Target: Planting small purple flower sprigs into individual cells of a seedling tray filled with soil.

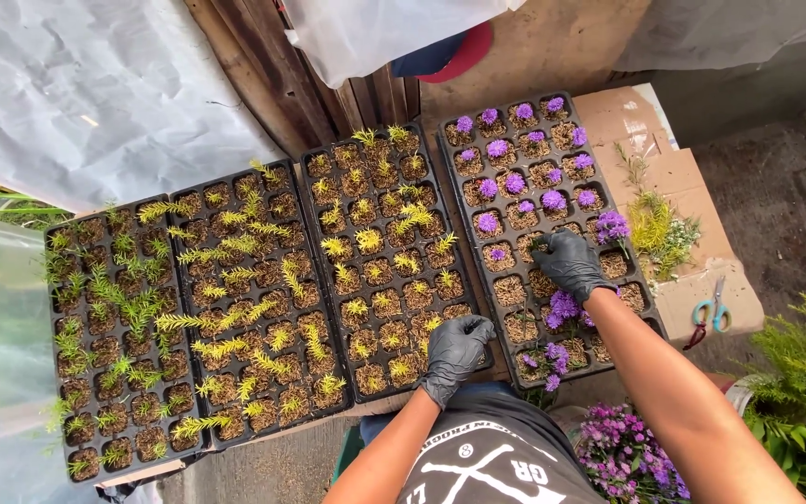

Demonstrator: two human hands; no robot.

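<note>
Four black seedling trays side by side, seen from above. Far-left tray [114, 341]: soil cells with green spiky cuttings. Next tray [244, 299]: cells with yellow-green cuttings, many leaning. Third tray [384, 252]: short yellow-green tufts, one per cell. Right-hand tray [541, 233]: upper rows filled with purple flower cuttings [501, 149], lower rows mostly bare soil, a few purple blooms near the bottom edge.

Right hand [569, 264], in a black glove, palm down over the middle of the right-hand tray, fingertips pressed into a cell there, curled rather than spread; whether anything is pinched beneath, cannot tell. More purple flower heads just under the wrist, small round pompoms on short green stems.

Left hand [457, 347], also black-gloved, loosely fisted at the lower corner of the third tray, just beside the gap between trays; fingers curled in, contents hidden.

Beside the right-hand tray, flattened cardboard [678, 177] carrying a loose bunch of green sprigs [660, 229] and scissors [711, 313] with blue and red handles. Bunch of purple flowers [622, 457] near the lap, at the bottom. Feathery green foliage [795, 364] at the right edge. White plastic sheeting [95, 84] above the trays, at upper left.
</note>
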